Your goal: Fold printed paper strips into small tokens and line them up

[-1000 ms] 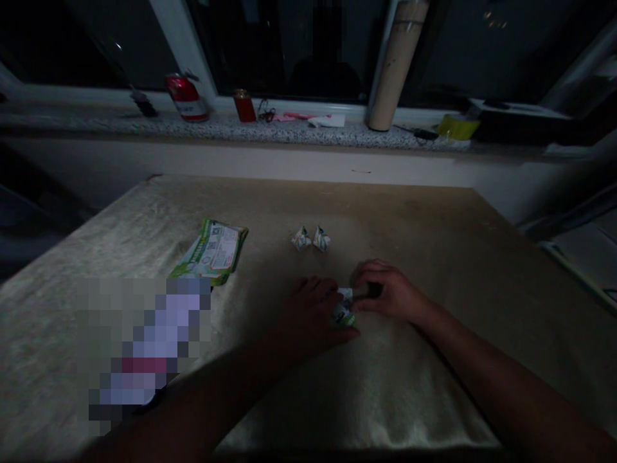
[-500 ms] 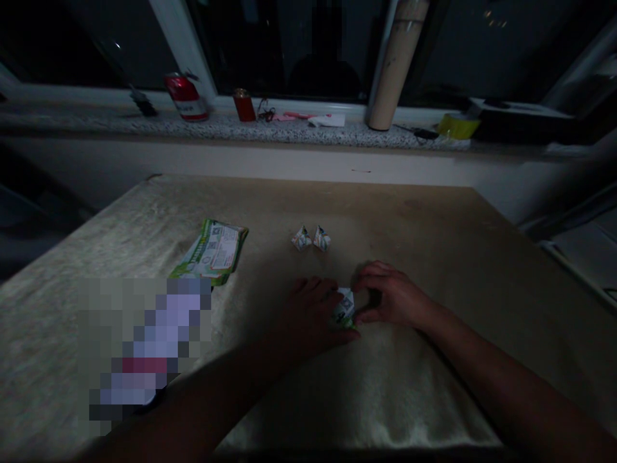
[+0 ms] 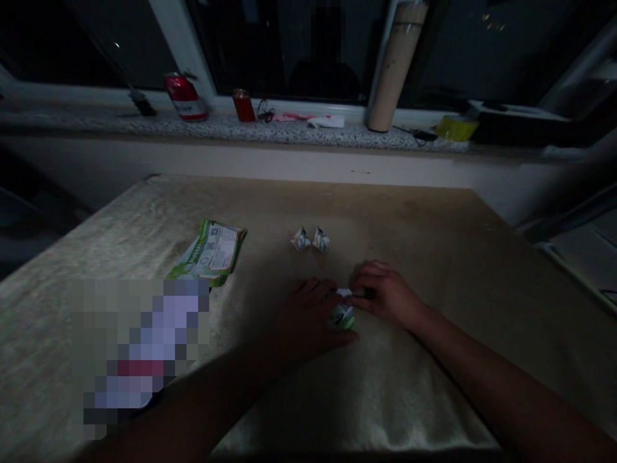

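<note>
A small green-and-white printed piece of paper or wrapper (image 3: pixel 344 316) lies on the table between my hands, partly covered by fingers. My left hand (image 3: pixel 313 315) is closed around its left side, thumb at the lower edge and fingers at the top. With thumb and index finger together, my right hand (image 3: pixel 385 292) pinches the upper right edge. Beyond them stand two small folded, pointed pieces, a left one (image 3: pixel 301 240) and a right one (image 3: pixel 321 240), printed in similar colours and side by side.
A flat green-and-white pouch (image 3: pixel 212 252) lies at left on the cloth-covered table (image 3: pixel 434 225), near a blurred-out object (image 3: pixel 159 328). Along the windowsill (image 3: pixel 216 130) stand a red can (image 3: pixel 186 98), a red cylinder (image 3: pixel 243 106), a tall tube (image 3: pixel 396 67) and yellow tape (image 3: pixel 456 128).
My right thumb has risen from the lower right corner to meet the index finger at the upper edge. The paper's top now looks folded down. My left hand has barely moved.
</note>
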Demonstrator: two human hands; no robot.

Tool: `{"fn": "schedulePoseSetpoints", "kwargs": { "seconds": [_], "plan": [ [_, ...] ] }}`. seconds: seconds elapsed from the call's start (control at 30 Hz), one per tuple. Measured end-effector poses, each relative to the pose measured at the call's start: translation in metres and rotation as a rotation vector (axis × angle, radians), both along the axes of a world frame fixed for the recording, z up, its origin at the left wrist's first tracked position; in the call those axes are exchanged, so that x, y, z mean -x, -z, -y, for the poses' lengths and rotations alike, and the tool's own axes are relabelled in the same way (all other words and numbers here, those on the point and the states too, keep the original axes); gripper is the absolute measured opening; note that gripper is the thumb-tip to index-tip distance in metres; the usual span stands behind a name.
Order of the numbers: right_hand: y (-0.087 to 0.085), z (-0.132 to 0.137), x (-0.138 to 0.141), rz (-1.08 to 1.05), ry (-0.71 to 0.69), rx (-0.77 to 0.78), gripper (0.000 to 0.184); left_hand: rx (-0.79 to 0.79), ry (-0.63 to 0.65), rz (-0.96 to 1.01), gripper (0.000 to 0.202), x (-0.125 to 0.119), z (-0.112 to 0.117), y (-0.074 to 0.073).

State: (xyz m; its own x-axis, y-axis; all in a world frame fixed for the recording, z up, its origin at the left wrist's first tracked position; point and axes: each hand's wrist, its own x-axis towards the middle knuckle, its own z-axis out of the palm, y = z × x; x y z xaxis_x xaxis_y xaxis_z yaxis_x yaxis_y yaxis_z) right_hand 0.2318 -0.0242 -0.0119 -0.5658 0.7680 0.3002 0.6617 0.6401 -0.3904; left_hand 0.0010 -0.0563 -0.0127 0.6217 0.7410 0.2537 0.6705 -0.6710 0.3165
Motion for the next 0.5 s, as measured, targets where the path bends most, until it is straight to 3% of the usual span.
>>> {"fn": "schedulePoseSetpoints", "kwargs": {
  "seconds": [0.3,0.5],
  "plan": [
    [-0.012,0.007,-0.002,0.019,-0.033,0.06,0.041,0.007,0.005,-0.013,0.064,0.0,0.0,-0.004],
    [-0.013,0.012,-0.004,0.045,-0.064,0.108,0.064,0.019,0.043,0.015,0.074,0.005,-0.001,-0.003]
  ]
}}
